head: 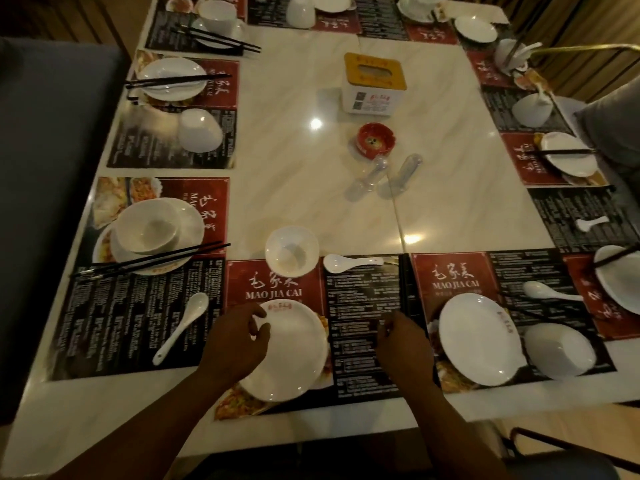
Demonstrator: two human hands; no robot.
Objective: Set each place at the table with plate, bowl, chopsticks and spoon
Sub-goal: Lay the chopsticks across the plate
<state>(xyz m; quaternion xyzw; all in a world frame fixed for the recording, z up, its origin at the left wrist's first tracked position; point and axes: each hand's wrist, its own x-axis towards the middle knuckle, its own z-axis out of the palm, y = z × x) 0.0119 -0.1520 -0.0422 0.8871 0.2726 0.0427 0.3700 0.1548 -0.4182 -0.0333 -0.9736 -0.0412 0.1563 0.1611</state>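
**Step in hand (judged): seating the plate at the lower-centre place.**

1. The plate (pixel 294 348) lay on the mat (pixel 363 358) at lower centre, over the food photograph at the mat's lower left.
2. The left hand (pixel 239 341) grasped the plate's upper-left rim, with fingers and thumb curled round the edge.
3. The right hand (pixel 403 344) sat over the mat's black text panel, just right of the plate. Its fingers were curled. Whether they pinched anything could not be told against the dark print.
4. The bowl (pixel 292 251) stood upright at the mat's top edge, above the plate and well apart from it. The spoon (pixel 349 263) lay just right of the bowl, handle pointing right.
5. No chopsticks could be identified with certainty at this place.

**Procedure notes (judgement):**
- The plate needed to be slid, not lifted, with the rim grip kept low. That would keep the glazed ware from rocking on the mat.
- The bowl would then need to be brought down onto or beside the plate, gripped at its wall.
- The spoon and a pair of chopsticks belonged at the right, parallel to the mat's edge.
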